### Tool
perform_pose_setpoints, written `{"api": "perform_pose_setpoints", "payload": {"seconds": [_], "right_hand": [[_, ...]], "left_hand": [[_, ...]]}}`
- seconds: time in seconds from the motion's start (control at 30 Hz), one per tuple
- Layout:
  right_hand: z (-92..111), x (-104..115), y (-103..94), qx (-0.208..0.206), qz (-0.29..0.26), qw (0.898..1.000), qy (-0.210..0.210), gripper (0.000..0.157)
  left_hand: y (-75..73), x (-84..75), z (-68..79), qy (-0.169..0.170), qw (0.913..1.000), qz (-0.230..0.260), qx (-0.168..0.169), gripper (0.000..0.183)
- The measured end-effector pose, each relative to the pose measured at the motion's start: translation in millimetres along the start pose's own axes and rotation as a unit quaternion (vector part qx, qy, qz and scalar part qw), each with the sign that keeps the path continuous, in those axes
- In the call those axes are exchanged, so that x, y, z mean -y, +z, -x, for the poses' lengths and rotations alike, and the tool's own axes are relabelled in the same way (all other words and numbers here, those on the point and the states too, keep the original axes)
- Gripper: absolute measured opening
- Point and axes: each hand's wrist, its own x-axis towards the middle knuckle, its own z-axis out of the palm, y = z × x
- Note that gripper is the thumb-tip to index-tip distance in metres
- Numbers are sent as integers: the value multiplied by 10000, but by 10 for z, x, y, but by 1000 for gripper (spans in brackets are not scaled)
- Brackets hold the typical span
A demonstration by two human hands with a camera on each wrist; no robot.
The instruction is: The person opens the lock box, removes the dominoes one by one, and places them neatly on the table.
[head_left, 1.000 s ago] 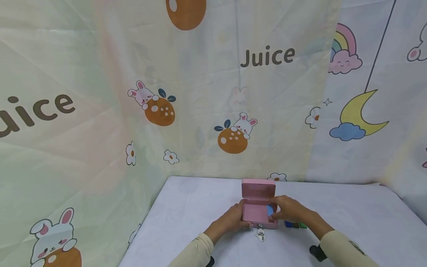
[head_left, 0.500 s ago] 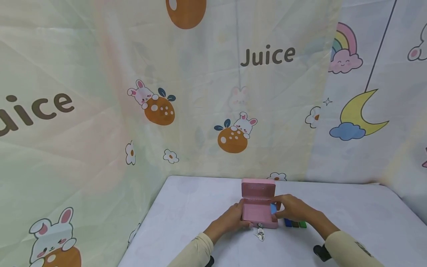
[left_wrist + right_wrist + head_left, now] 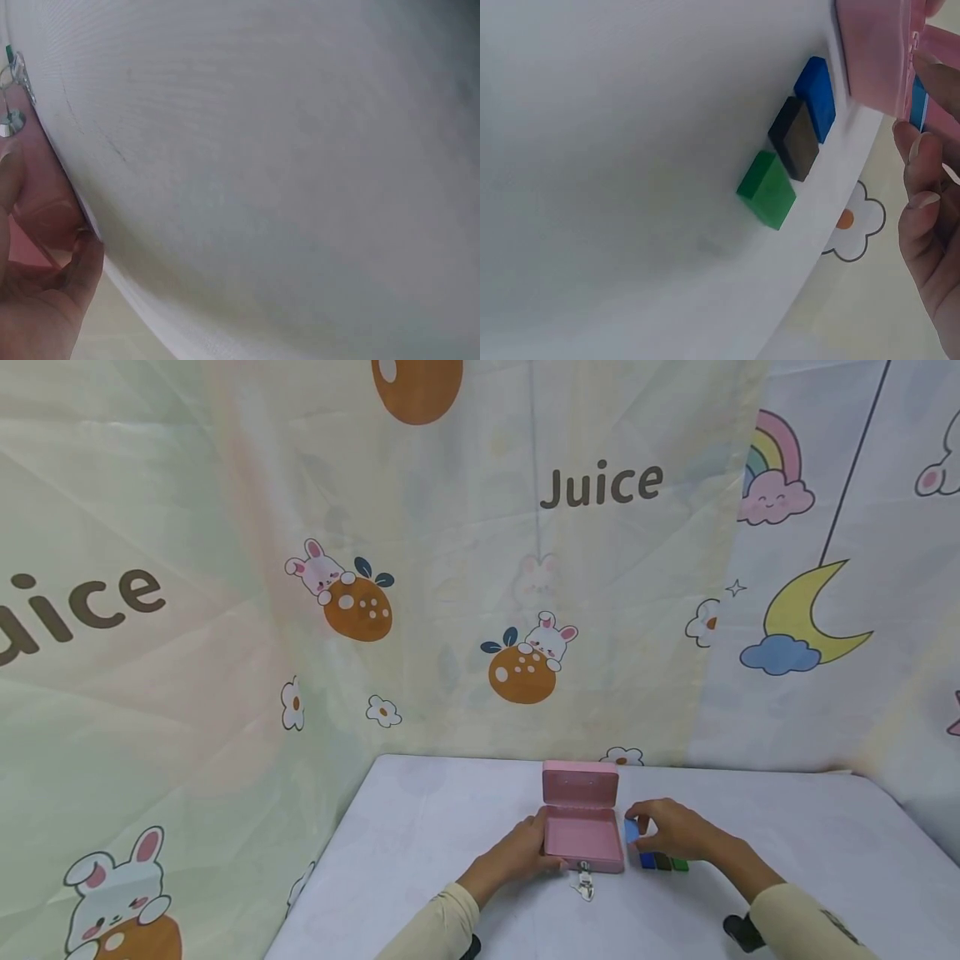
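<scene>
A pink metal cash box [image 3: 582, 837] stands on the table with its lid [image 3: 580, 787] raised and its inside bare. My left hand [image 3: 517, 850] grips the box's left side; in the left wrist view the thumb lies on the front and a finger bends round the bottom corner. Just right of the box, my right hand [image 3: 678, 829] pinches a light blue block [image 3: 632, 831] between thumb and fingers. In the right wrist view a blue block [image 3: 821, 97], a dark brown block [image 3: 799, 142] and a green block [image 3: 769, 193] lie in a row below that hand.
Small keys [image 3: 585, 887] hang from the lock at the box's front. The white table [image 3: 442, 802] meets a printed cloth backdrop [image 3: 450, 635] behind and on the left. Black wrist gear [image 3: 742, 932] sits by the right sleeve.
My right hand has lifted the light blue block from inside the box and moved right, past its right wall. The left hand stays on the box.
</scene>
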Motion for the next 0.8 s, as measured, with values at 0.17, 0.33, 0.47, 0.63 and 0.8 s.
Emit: {"api": "perform_pose_setpoints", "payload": {"seconds": [0.17, 0.33, 0.47, 0.63, 0.8], "right_hand": [[29, -52, -18, 44, 28, 10000, 61, 42], [47, -90, -46, 102, 87, 9998, 131, 43], [67, -126, -73, 154, 114, 9997, 162, 45], [100, -176, -98, 211, 111, 9996, 157, 44], [138, -215, -115, 261, 116, 9995, 159, 45]], "left_hand": [[1, 9, -4, 6, 10000, -33, 5, 90], [3, 6, -4, -9, 10000, -53, 15, 90], [2, 1, -4, -25, 10000, -56, 29, 90], [-14, -14, -2, -45, 10000, -7, 43, 90], [-13, -14, 2, -25, 10000, -26, 47, 90]]}}
